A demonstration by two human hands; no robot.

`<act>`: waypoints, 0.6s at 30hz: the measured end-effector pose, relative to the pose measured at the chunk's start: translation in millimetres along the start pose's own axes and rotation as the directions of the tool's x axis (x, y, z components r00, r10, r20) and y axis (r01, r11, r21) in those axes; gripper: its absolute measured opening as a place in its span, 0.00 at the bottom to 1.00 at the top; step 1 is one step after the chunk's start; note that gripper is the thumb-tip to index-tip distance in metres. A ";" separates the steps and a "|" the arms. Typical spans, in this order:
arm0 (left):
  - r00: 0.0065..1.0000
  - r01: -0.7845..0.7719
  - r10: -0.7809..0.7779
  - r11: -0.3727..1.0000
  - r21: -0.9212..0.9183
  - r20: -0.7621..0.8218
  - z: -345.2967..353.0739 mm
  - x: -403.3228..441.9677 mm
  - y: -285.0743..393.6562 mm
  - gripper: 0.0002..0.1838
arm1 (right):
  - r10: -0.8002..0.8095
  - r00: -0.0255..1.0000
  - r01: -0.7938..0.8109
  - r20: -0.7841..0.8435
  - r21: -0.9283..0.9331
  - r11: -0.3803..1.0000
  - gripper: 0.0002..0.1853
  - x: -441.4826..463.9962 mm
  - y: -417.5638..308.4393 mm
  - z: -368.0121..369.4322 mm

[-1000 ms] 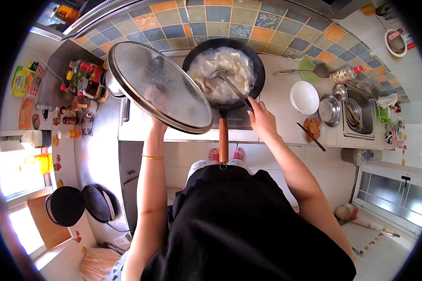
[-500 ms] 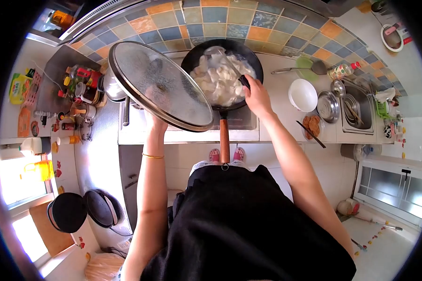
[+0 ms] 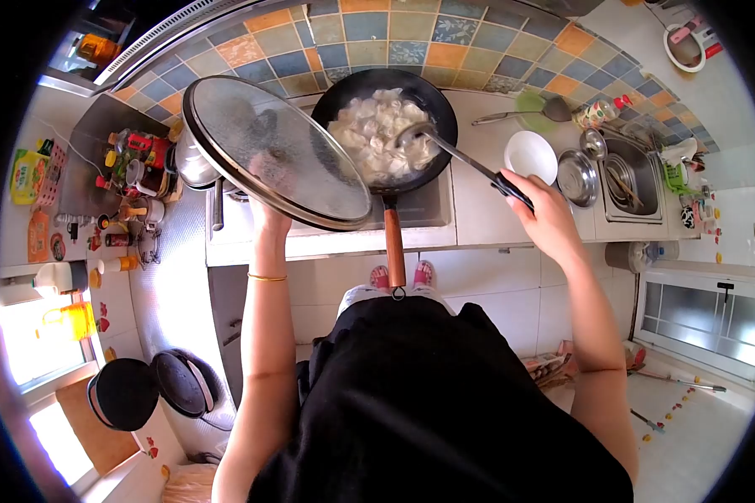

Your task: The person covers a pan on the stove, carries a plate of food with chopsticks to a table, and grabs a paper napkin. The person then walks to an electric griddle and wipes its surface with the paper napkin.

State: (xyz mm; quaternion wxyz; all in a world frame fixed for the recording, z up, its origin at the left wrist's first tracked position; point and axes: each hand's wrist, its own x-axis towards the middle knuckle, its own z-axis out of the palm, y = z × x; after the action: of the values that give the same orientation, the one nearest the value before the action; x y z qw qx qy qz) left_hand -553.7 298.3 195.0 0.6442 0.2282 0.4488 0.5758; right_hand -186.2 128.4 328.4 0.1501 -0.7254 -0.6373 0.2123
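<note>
A large glass lid [image 3: 281, 151], fogged with droplets, is held tilted by my left hand [image 3: 270, 189], partly seen through the glass, left of the wok. My right hand [image 3: 545, 211] is closed around the black handle of a metal ladle [image 3: 470, 159], to the right of the wok. The ladle's bowl rests at the right part of the food. Pale dumpling-like pieces [image 3: 377, 134] in whitish liquid fill the dark wok [image 3: 446, 126]. Its wooden handle [image 3: 395, 247] points toward my body.
Right of the wok are a white bowl [image 3: 530, 157], a spatula [image 3: 520, 116] on a green dish, a steel basin [image 3: 577, 178] and the sink [image 3: 633, 180]. A steel pot [image 3: 195, 161] sits behind the lid's left edge, near bottles and jars [image 3: 138, 163].
The ladle first went to the far side of the wok, then came back to its right part. My right hand has moved right, away from the wok. The lid stays tilted in my left hand.
</note>
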 end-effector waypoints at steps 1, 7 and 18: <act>1.000 -0.020 0.020 0.999 0.027 0.000 -0.4 0.0 -0.3 0.19 | -0.008 1.000 0.008 0.011 -0.028 1.000 0.20 -6.4 2.1 -1.6; 0.999 0.005 -0.004 1.000 -0.027 0.050 -19.6 9.9 -8.0 0.20 | -0.024 0.999 0.029 0.035 -0.135 0.990 0.20 -31.7 3.9 15.1; 0.989 -0.045 0.035 0.997 -0.064 -0.145 12.6 -7.6 2.7 0.14 | -0.033 0.997 0.025 -0.075 -0.107 0.994 0.22 -17.6 20.6 113.5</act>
State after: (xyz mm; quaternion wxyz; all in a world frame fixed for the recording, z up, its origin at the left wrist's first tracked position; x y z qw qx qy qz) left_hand -544.0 294.5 205.8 0.6059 0.1733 0.4698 0.6182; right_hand -226.9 102.1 222.3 0.1385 -0.7307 -0.6519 0.1481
